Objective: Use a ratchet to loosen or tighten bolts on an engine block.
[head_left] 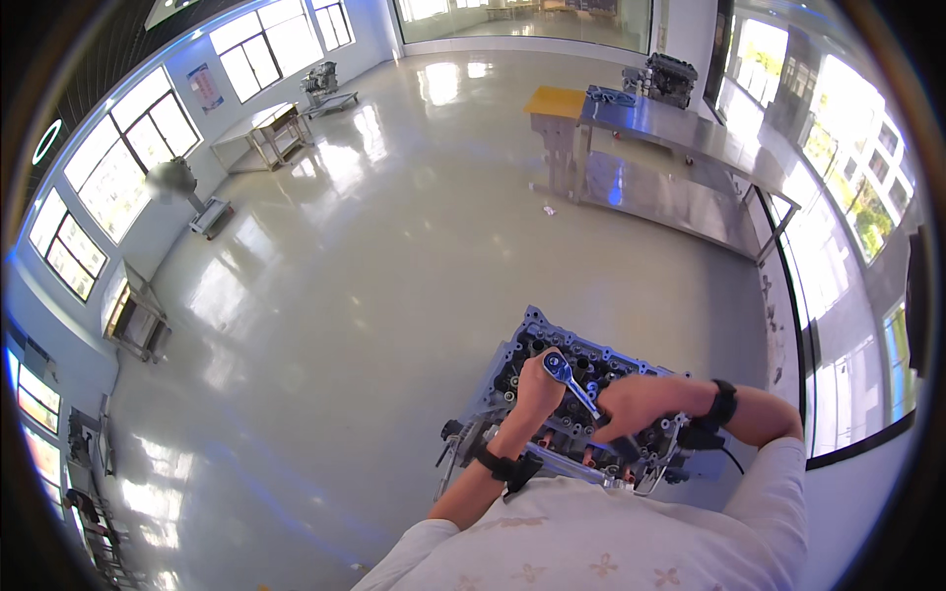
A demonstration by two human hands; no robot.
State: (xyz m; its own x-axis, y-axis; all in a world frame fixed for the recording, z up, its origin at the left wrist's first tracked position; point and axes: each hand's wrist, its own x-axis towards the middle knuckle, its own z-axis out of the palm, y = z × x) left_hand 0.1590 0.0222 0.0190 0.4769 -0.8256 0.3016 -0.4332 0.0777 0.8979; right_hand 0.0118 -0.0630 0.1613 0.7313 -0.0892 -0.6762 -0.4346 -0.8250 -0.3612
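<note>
An engine cylinder head (516, 342), grey metal with dark recesses and several bolts and round parts, is directly in front of me. Over it, a ratchet wrench (579, 394) slants from its round head at upper left toward a dark handle at lower right. My left hand (538, 390) is closed just beneath and beside the wrench's round head; whatever lies inside that fist is hidden. My right hand (639, 404) curls over the wrench's handle, slightly blurred. Both wrists carry black straps.
A metal workbench (680, 123) with a yellow board (555, 101) stands ahead to the right, bearing an engine (671, 79). Along the left wall are another workbench (258, 133) and an engine on a wheeled stand (321, 84). Glass panels (838, 256) run along the right.
</note>
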